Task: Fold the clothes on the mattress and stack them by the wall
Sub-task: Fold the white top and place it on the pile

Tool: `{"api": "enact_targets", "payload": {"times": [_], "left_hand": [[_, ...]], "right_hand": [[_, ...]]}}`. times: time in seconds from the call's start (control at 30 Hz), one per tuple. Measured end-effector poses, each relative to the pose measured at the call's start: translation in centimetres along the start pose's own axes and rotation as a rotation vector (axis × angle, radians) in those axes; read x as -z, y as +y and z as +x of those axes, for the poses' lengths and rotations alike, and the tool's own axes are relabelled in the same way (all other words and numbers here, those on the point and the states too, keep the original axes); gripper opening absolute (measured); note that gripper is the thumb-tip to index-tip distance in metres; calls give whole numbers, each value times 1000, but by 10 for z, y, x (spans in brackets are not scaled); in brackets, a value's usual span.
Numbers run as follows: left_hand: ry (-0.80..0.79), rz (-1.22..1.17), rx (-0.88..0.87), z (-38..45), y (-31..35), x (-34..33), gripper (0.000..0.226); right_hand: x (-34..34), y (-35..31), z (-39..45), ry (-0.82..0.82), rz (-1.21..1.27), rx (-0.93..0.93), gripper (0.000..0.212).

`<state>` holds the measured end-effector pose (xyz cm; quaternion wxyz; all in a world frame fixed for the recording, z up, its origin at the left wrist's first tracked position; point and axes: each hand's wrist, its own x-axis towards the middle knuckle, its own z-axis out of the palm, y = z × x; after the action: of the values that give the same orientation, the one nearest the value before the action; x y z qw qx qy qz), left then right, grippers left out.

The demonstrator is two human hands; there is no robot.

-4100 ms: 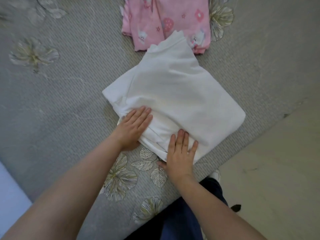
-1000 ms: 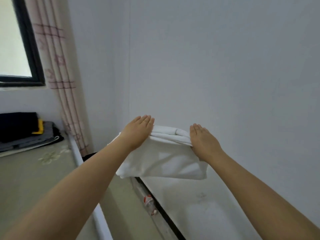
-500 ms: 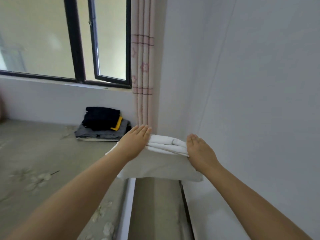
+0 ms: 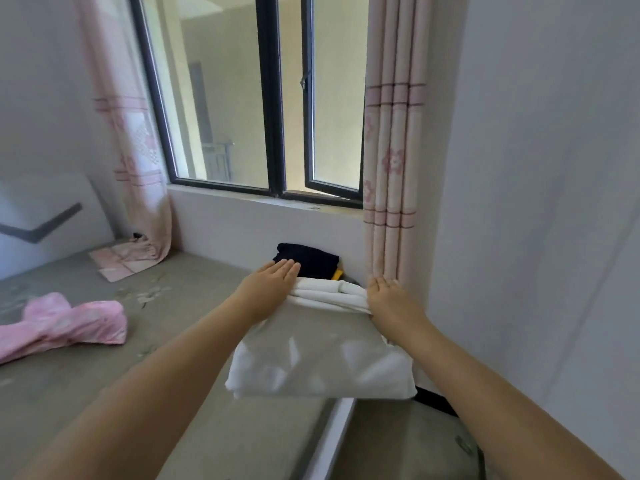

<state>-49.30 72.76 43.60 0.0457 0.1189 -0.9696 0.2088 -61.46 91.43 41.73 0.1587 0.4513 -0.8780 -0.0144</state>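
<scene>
i carry the folded white garment (image 4: 322, 362), my left hand (image 4: 268, 284) and right hand (image 4: 389, 299) gripping it, toward the dark stack (image 4: 306, 263) at twelve o'clock; the pink clothes (image 4: 62, 323) at nine remain unfolded.

Soft daylight from the window (image 4: 263, 98), slight blur (wide-angle bending edges)

Grey mattress (image 4: 194, 341); pink garment (image 4: 65, 323); dark folded stack (image 4: 311, 261)
</scene>
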Motion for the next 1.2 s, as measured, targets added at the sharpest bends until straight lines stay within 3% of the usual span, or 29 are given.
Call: {"api": "enact_targets", "payload": {"times": [0.27,0.43,0.53,0.73,0.83,1.03,1.13,1.2], "left_hand": [[-41,-32,141,117,-57,-61,60],[-241,-202,121,215,-115,-117,55],[-320,-265,130,269,-149,-154,52],[-283,-210,165,360,-191,-208,60],[-225,-150,170,420,-214,-230,59],[-50,-164,229,553,-278,-266,60],[53,-209,242,576,-296,-321,62],[-111,-196,229,567,-287,-375,69]], "right_hand": [[-59,28,153,-16,9,137,52],[-108,39,265,-230,92,177,6],[-138,43,333,-269,106,210,16],[-188,49,440,-199,101,244,15],[-215,60,502,-144,98,202,37],[-249,89,636,27,191,121,36],[-296,77,661,-21,162,153,49],[-340,52,656,-47,195,203,59]]}}
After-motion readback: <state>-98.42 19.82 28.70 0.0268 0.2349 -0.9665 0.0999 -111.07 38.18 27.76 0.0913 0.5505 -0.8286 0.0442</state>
